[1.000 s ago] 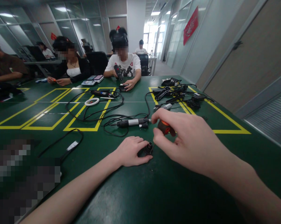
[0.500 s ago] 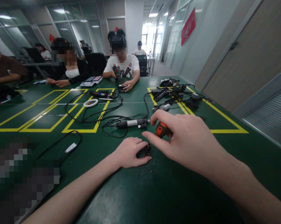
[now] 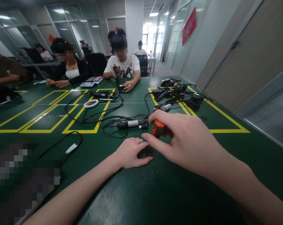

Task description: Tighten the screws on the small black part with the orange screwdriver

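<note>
On the green table, my left hand (image 3: 132,153) lies low with thumb and fingers curled round a small black part (image 3: 148,151) that stands upright. Just above and to the right of it, my right hand (image 3: 187,140) grips an orange and dark screwdriver (image 3: 158,128) by its handle, seen end-on between thumb and forefinger. The handle leans over the black part. Its shaft is mostly hidden, so I cannot tell if the tip touches the part. Beyond both hands lies a silver and black rotary tool (image 3: 132,123) with a cable.
Black cables (image 3: 101,116) loop across the table (image 3: 122,197), which has yellow tape outlines. A white ring (image 3: 91,103) lies left. A heap of black tools and cords (image 3: 171,93) is at the back right. A person (image 3: 122,64) across the table holds a tool.
My right hand has shifted slightly left, and the screwdriver handle has moved left and up, more directly over the black part. My left hand has stayed in place.
</note>
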`<state>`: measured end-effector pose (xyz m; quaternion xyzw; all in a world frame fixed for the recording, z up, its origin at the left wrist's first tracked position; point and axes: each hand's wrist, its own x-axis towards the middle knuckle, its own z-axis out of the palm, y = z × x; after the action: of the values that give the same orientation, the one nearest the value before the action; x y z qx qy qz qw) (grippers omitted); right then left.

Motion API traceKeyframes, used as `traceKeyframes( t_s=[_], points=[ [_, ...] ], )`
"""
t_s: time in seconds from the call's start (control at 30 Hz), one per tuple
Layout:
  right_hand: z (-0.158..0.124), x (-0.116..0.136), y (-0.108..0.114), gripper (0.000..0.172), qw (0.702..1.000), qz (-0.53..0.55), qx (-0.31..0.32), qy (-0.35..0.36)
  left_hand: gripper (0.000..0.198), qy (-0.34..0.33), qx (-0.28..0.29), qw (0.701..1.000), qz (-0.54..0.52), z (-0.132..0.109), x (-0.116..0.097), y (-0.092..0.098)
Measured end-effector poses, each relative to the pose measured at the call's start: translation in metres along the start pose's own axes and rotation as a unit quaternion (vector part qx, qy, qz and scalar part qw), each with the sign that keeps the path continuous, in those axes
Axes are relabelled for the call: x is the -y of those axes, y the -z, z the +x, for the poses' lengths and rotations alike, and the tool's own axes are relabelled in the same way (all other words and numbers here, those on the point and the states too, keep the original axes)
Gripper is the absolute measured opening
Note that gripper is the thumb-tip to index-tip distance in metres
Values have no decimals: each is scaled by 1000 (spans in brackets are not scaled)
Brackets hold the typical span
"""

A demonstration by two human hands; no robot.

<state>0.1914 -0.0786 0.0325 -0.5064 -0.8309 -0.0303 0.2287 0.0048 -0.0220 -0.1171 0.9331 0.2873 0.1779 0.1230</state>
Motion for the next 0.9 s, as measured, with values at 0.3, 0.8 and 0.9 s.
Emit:
traceKeyframes(
  t_s=[0.3, 0.8, 0.9],
  points=[
    [-1, 0, 2, 11, 1000, 23, -3, 2, 34, 3, -5, 1000, 6, 0, 1, -2],
    [0, 1, 1, 15, 999, -16, -7, -28, 32, -2, -7, 1000, 9, 0, 1, -2],
    [0, 0, -1, 18, 998, -32, 1, -49, 33, -10, 0, 1000, 8, 0, 0, 0]
  ],
)
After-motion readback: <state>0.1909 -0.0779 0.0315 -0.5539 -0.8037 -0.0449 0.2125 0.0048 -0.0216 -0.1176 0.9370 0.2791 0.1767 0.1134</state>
